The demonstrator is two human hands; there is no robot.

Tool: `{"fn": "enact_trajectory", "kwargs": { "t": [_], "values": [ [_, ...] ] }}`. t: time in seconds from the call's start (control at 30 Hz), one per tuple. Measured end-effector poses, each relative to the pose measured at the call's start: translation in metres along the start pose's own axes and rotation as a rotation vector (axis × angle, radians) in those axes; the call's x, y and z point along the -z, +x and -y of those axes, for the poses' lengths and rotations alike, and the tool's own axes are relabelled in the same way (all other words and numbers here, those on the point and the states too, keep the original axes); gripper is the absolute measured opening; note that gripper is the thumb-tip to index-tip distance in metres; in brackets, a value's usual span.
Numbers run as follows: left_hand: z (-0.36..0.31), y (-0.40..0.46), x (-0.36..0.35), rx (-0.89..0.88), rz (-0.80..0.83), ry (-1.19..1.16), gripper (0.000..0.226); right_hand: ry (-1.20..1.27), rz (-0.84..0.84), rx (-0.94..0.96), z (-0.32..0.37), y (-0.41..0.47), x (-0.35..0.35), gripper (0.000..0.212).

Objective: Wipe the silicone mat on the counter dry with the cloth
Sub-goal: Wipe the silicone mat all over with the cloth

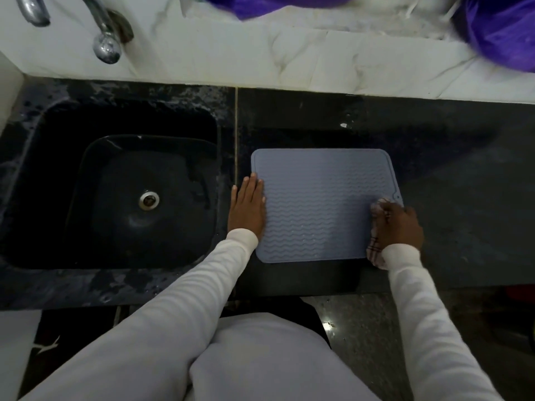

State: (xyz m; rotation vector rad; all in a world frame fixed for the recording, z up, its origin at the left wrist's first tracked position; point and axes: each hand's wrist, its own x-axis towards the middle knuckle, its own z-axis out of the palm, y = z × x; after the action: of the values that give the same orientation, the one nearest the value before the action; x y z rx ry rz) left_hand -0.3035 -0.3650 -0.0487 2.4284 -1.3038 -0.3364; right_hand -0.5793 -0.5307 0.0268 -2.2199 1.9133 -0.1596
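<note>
A blue mat [321, 206] lies flat on the dark counter [463, 183], at three o'clock from the sink [130, 192]. The left hand [247, 208], fingers flat together, pins its nine o'clock edge, likely against sliding. The right hand [398, 227] clamps a bunched cloth [373, 247] at its four o'clock corner.

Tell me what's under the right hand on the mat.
A checked cloth is bunched under the right hand, pressed onto the mat's right edge. Only the cloth's fringes show; the mat surface beneath is covered.
</note>
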Motion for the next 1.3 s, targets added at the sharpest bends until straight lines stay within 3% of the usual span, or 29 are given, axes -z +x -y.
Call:
{"fn": "enact_trajectory", "kwargs": {
  "t": [0.23,0.43,0.63,0.77,1.1,1.3],
  "values": [
    [0.003,0.000,0.000,-0.017,-0.008,-0.030,0.050,0.114,0.125,0.463,0.127,-0.103,-0.058,0.029],
    [0.002,0.000,-0.002,-0.022,0.000,0.012,0.051,-0.016,0.184,0.502,0.138,-0.122,-0.086,0.028],
    [0.003,0.000,-0.002,-0.028,0.012,-0.003,0.051,-0.009,0.179,0.455,0.085,-0.090,-0.065,0.031],
    [0.003,0.000,-0.001,-0.042,0.015,-0.008,0.051,-0.051,0.272,0.270,0.045,-0.061,-0.042,0.036],
    [0.004,0.000,0.001,-0.055,0.008,-0.015,0.051,-0.077,0.122,-0.103,-0.048,0.002,-0.014,0.036],
    [0.002,-0.001,0.002,-0.058,0.005,-0.006,0.051,-0.139,0.071,-0.136,-0.062,0.024,-0.001,0.026]
  ]
}}
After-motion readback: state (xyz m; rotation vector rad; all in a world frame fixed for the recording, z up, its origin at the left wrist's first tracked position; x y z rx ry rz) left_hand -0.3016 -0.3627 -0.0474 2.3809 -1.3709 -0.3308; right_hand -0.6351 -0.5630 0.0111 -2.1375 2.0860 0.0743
